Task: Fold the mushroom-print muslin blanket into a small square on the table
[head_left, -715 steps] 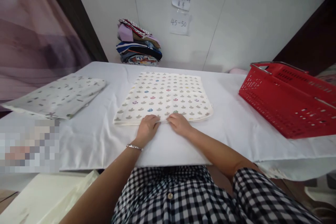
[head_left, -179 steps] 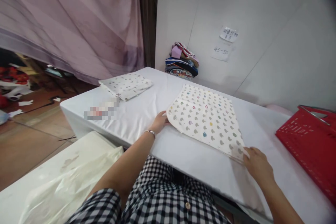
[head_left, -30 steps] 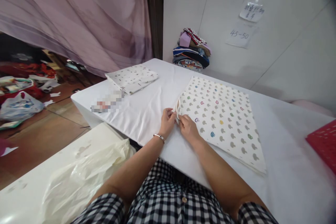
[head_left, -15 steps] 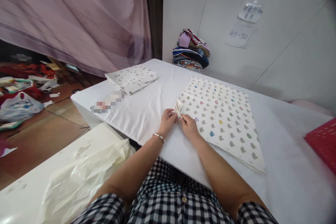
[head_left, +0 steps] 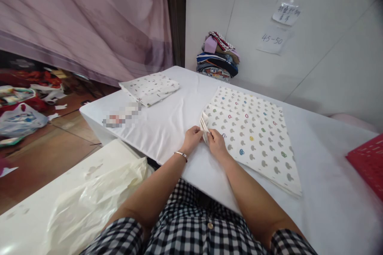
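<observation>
My left hand (head_left: 192,138) and right hand (head_left: 216,143) meet at the near left corner of the folded cloth (head_left: 254,135), the cream one printed with small grey and coloured shapes. It lies flat on the bench (head_left: 167,123), well left of the red basket (head_left: 366,163), with only that corner raised. Both hands are closed in a pinch on it: the left grip takes the stacked edges from the outside, the right thumb and fingers press them from the cloth side. The layers fan a little above my fingertips, so I judge the step in hand to be lining up the corner edges of the fold so that they sit one on another.

The next move, as I read it, calls for small finger work, not a pull. The layers should be slid until their edges match, then pressed down flat against the bench without dragging the whole cloth toward me. The far edges lie even as far as I can see, and a tug here could skew them. The cloth looks thin and limp, so it will crease wherever I pinch hard; a light grip suits it.

A second folded cloth (head_left: 149,87) lies well apart on the left end of the bench, and a pile of clothes (head_left: 218,56) sits at the wall.
</observation>
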### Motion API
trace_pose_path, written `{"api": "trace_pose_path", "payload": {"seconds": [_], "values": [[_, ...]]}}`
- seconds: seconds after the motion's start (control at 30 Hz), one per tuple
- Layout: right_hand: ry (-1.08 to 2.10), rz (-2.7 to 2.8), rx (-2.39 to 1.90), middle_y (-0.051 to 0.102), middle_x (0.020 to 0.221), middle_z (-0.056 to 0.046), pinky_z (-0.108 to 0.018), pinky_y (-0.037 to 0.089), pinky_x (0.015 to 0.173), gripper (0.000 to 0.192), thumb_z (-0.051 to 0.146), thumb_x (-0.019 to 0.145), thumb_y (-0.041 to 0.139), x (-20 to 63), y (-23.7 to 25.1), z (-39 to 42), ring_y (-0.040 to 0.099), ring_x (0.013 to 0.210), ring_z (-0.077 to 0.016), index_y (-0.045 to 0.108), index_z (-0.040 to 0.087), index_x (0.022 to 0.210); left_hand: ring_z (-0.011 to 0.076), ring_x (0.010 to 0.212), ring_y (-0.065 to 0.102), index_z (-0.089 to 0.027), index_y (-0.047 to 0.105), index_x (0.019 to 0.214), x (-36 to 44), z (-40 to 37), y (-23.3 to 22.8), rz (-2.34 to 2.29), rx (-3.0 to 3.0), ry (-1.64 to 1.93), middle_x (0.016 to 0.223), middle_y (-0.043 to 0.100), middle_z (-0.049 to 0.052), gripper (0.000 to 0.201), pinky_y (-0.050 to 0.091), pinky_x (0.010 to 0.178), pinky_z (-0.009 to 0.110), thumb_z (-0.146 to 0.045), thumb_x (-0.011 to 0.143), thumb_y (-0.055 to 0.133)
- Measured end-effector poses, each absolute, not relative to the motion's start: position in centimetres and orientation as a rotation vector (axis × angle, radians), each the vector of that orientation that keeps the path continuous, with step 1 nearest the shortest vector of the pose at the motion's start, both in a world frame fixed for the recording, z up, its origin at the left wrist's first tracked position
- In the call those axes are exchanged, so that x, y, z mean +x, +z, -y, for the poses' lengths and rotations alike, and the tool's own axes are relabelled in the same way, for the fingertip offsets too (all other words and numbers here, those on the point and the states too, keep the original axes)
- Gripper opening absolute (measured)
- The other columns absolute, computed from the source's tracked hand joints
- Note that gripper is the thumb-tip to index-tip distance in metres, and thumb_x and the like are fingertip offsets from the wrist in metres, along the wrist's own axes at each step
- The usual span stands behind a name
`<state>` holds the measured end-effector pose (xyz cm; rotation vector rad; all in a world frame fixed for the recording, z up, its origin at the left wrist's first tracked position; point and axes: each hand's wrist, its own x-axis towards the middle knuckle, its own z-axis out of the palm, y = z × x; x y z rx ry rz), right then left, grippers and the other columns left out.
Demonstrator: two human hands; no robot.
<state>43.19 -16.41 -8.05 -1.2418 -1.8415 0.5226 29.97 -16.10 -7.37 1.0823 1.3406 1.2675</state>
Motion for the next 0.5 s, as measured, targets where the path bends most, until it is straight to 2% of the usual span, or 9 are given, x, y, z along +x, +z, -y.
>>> {"api": "trace_pose_path", "payload": {"seconds": [0.2, 0.5], "values": [[0.346, 1.918, -1.246, 0.059, 0.084, -0.005, -0.029, 0.041, 0.072, 0.025, 0.025, 0.09, 0.035, 43.3, -7.1, 17.0, 0.053, 0.078, -0.0176, 0.058, 0.019, 0.095, 0.0101, 0.047, 0.052, -0.017, 0.051, 0.062, 29.5, 16.3, -7.0, -1.154, 0.837, 1.373, 0.05, 0.054, -0.003, 0.013, 0.046, 0.05, 0.023, -0.027, 0.064, 0.06], [0.168, 2.109, -1.231, 0.058, 0.085, -0.006, -0.028, 0.04, 0.069, 0.026, 0.02, 0.091, 0.033, 43.3, -6.4, 17.4, 0.053, 0.08, -0.0189, 0.058, 0.02, 0.1, 0.0085, 0.047, 0.05, -0.017, 0.053, 0.07, 29.7, 16.9, -7.0, -1.156, 0.993, 1.473, 0.053, 0.053, -0.005, 0.014, 0.044, 0.05, 0.022, -0.03, 0.068, 0.059]]}}
